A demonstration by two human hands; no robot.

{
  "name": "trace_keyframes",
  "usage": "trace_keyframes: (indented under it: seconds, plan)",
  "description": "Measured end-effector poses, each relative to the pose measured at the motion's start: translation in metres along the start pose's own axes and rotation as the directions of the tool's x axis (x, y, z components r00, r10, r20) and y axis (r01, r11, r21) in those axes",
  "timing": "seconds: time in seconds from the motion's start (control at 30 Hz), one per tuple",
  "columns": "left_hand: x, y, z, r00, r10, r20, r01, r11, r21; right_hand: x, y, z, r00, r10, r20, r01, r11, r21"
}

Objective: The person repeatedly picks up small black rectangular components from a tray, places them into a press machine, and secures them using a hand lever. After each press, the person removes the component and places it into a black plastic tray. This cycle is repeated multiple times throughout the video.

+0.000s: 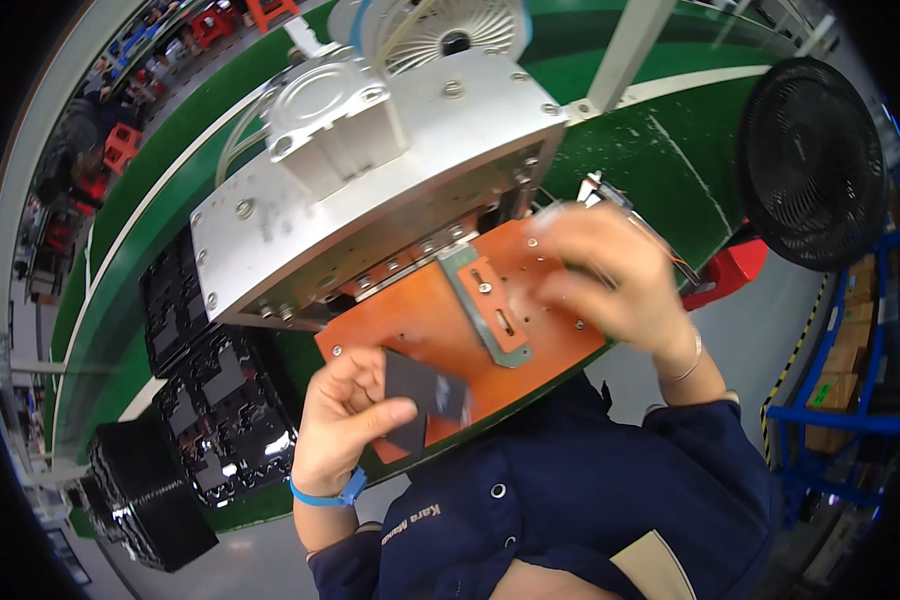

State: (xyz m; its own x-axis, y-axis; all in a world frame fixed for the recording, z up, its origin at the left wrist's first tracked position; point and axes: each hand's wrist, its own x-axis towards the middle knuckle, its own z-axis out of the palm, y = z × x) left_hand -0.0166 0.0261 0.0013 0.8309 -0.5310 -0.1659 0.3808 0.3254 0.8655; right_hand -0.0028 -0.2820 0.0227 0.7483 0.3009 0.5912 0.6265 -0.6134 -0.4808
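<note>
The left hand is bent half closed, at 8 o'clock from the middle of the orange plate; between its thumb and fingers it has hold of a dark flat piece, which is above the plate at about 7 o'clock; this piece shows a blurred second part on its right, and I cannot tell if they are one thing or two; the right hand is at 2 o'clock, partly open with curved fingers; it is blurred, so I cannot tell whether it grips something; near the plate's middle lies a green strip with an orange slotted bar; the metal machine stands at 11 o'clock, the black trays lie between 8 and 9 o'clock, and the black fan is farther at 2 o'clock.
</note>
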Motion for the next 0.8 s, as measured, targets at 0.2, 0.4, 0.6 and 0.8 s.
trace_keyframes:
  seconds: [0.2,0.4,0.6,0.8]
  plan:
    - [0.012,0.008,0.014,0.960,0.184,-0.209,-0.159,0.979,0.129,-0.095,0.129,-0.025,0.804,0.576,-0.145,-0.563,0.661,-0.496]
    - [0.016,0.010,0.022,0.954,0.135,-0.268,-0.093,0.983,0.161,-0.090,0.143,-0.023,0.653,0.742,-0.151,-0.702,0.518,-0.490]
    - [0.016,0.012,0.023,0.965,0.084,-0.250,-0.063,0.994,0.088,-0.104,0.132,-0.034,0.675,0.669,-0.311,-0.734,0.566,-0.376]
    - [0.018,0.011,0.026,0.979,0.038,-0.201,-0.013,0.992,0.125,-0.069,0.051,-0.046,0.803,0.486,-0.345,-0.545,0.833,-0.095]
